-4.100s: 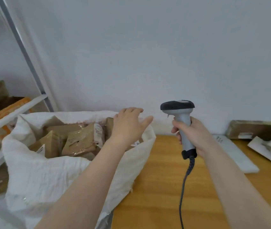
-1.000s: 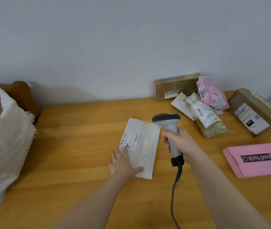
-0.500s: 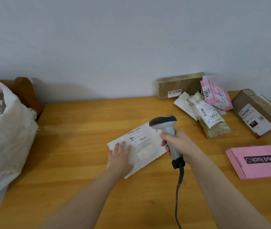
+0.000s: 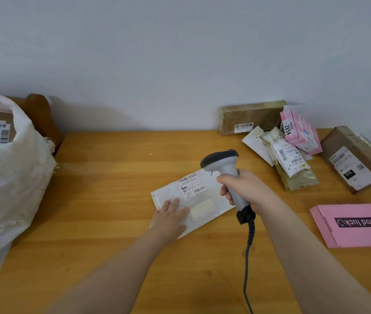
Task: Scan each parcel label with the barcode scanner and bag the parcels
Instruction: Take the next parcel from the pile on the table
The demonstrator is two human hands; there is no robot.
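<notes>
A flat white mailer parcel (image 4: 200,200) lies label-up on the wooden table (image 4: 116,177). My left hand (image 4: 171,215) rests flat on its near left corner with straight fingers. My right hand (image 4: 245,191) grips the handle of the grey barcode scanner (image 4: 221,164), whose dark head sits just above the parcel's right end, beside the printed label (image 4: 191,184). The scanner's cable (image 4: 247,257) trails down toward me. A big white woven bag (image 4: 5,177) stands at the table's left end with a labelled parcel inside.
Several parcels are heaped at the back right: a brown box (image 4: 252,116) against the wall, a pink packet (image 4: 300,132), a clear-wrapped packet (image 4: 293,164) and a cardboard box (image 4: 356,159). A pink "good luck" box (image 4: 356,225) lies near the right edge.
I have turned from the bag to the table. In the last second my left hand rotated the white mailer from upright to slanted, and the scanner head came closer to its label.
</notes>
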